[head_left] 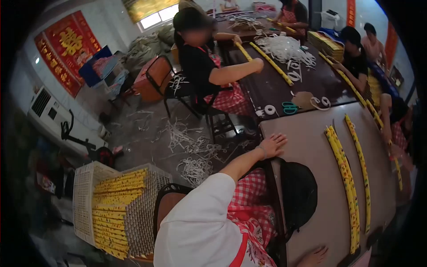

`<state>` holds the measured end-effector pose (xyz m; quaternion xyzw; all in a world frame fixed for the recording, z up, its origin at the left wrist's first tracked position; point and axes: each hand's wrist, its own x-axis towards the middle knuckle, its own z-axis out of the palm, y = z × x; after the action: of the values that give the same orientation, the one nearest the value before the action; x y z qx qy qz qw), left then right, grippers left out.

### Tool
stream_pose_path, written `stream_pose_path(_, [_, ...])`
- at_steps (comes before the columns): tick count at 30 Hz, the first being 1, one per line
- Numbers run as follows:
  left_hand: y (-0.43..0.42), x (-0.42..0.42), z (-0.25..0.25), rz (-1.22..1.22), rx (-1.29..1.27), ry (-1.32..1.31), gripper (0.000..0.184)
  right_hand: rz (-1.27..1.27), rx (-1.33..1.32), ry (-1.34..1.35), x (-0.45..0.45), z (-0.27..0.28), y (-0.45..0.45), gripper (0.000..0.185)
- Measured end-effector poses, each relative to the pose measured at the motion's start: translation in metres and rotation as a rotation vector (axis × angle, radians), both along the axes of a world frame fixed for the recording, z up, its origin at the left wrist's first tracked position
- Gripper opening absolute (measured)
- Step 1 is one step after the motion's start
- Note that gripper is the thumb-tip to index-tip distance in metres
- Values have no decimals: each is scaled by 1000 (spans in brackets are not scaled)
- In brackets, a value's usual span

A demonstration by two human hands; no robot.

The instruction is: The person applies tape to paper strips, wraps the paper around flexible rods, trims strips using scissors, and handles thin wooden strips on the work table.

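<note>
The left hand (273,145) lay on the table (302,129), fingers spread wide. The right hand (314,257) was open too, partly cut off at the bottom edge. The yellow tubes (343,180) lay on the table beyond both hands, touching neither.

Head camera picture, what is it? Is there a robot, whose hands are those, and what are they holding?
There's no robot here. A person wears a camera on their head, looking forward and down. The left hand is near the middle; the right hand is at the bottom edge. Both rest on the brown table, and neither seems to hold anything. Long yellow sticks lie there, some close together and one apart.

The darker table has green-handled scissors and a heap of white strips. Other people work nearby. A crate on the left holds more yellow sticks.
</note>
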<state>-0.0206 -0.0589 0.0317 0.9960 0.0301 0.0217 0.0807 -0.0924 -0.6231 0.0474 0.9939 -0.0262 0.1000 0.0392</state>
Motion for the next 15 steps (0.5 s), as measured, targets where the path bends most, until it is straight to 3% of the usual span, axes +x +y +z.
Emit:
stream_pose_path(2, [-10,-5,-2,87,16,-48,59,14,-11,-15,2,13,9,32])
stream_pose_path(4, [-28,-21,1,304,204,-33,59,48,0,-80,6,34,22,32])
stream_pose_path(5, [-35,-41,-1,292,18,-276,61,79,28,-150,8,47,33,31])
stream_pose_path(6, [-42,-70,9,332,7,-274,61,121,75,-234,8,63,47,31])
stream_pose_path(8, [-50,-144,30,456,-333,-322,60,260,207,-429,8,96,82,31])
stream_pose_path(11, [-40,-272,28,806,-405,-538,46,571,450,-589,7,138,158,30])
stream_pose_path(13, [-31,-351,39,1142,-476,-486,41,781,633,-546,-1,151,223,30])
stream_pose_path(15, [-27,-419,43,1310,-299,-534,40,920,817,-361,-19,152,297,28])
